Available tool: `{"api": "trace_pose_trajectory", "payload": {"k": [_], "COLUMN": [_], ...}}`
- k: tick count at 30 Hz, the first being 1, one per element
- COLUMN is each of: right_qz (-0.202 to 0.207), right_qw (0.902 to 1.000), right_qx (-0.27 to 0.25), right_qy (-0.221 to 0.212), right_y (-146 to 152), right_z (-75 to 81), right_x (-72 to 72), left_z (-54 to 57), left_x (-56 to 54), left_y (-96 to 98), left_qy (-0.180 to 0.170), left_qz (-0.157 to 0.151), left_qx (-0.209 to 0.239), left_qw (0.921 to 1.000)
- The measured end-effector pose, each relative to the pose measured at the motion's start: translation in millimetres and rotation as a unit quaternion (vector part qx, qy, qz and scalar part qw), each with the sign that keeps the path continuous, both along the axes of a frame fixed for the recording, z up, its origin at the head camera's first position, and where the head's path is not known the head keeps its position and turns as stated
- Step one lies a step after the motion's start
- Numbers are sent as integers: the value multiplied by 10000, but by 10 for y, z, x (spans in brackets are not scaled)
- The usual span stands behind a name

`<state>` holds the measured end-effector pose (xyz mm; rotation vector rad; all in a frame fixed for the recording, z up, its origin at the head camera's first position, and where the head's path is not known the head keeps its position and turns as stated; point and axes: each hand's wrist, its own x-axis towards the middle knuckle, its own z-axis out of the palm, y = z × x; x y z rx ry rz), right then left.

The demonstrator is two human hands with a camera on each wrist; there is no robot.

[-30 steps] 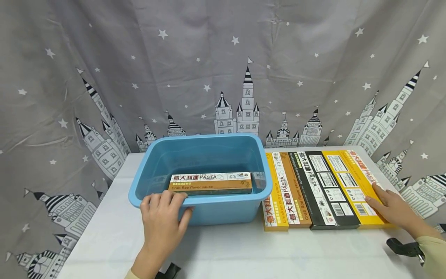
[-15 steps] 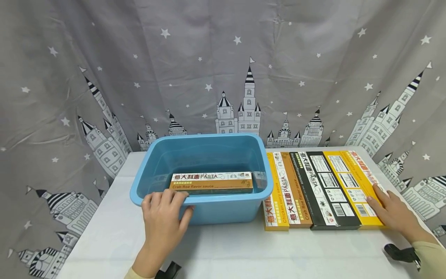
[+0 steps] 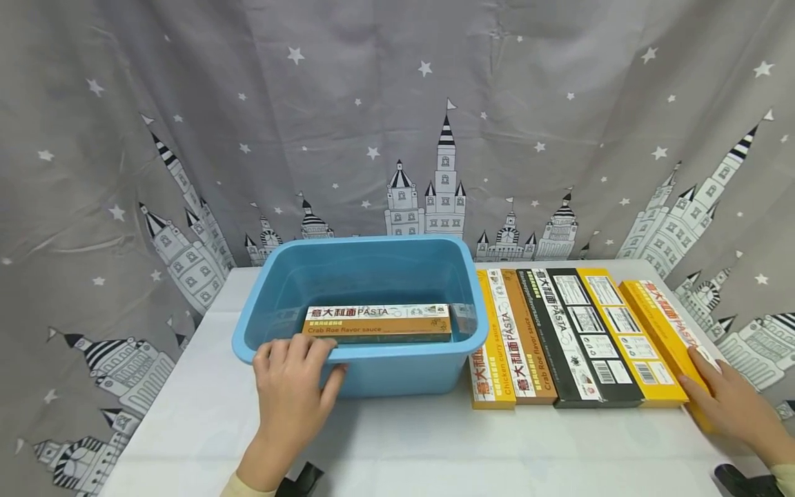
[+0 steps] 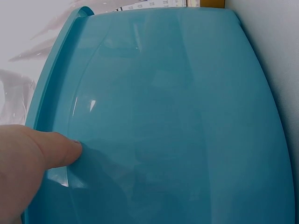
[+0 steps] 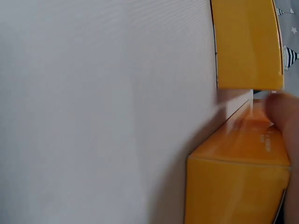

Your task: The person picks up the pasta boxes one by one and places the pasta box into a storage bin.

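Note:
My left hand [image 3: 290, 404] grips the front rim of a blue plastic tub [image 3: 397, 373], fingers over the edge and thumb on the outer wall; the left wrist view shows that thumb [image 4: 60, 148]. Inside the tub lies a brown-and-white Crab Roe pasta box [image 3: 380, 323]. At the table's right end, my right hand [image 3: 728, 400] holds a yellow pasta box [image 3: 666, 328] near its front end, thumb along the left side. That box stands slightly apart from the row, its front end [image 5: 233, 193] large in the right wrist view. The hand hides part of it.
Right of the tub lies a row of pasta boxes: a yellow Chicken curry one [image 3: 497, 345], a brown one [image 3: 528, 345], black ones [image 3: 590, 345] and a yellow one [image 3: 636, 345]. A white cloth covers the table [image 3: 472, 455]. A grey castle-print curtain [image 3: 348, 179] hangs behind.
My right hand has drawn the outermost yellow pasta box right and toward me, opening a gap beside the row. My left hand stays on the tub's rim.

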<state>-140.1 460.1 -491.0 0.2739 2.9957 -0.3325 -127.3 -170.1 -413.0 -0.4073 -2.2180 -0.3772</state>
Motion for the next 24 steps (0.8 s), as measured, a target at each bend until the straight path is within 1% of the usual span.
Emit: {"api": "trace_pose_trajectory", "payload": {"k": [2, 8, 12, 19, 24], "right_qz": [-92, -192, -281, -676, -785], "right_qw": [9999, 9995, 9992, 9962, 9940], "right_qx": [-79, -98, 126, 555, 758], "right_qy": [-112, -238, -268, -14, -29], "right_y": [15, 29, -11, -111, -164], "right_z": [4, 15, 2, -31, -27], "right_x": [38, 115, 121, 121, 133], "left_z": [4, 5, 0, -14, -13], "left_x": [0, -2, -6, -13, -15], "left_y": [-3, 2, 8, 8, 4], "left_qy": [0, -28, -15, 64, 103], "left_qz": [11, 23, 20, 9, 4], "left_qx": [1, 6, 16, 24, 27], "left_qw": [10000, 10000, 10000, 10000, 9999]}}
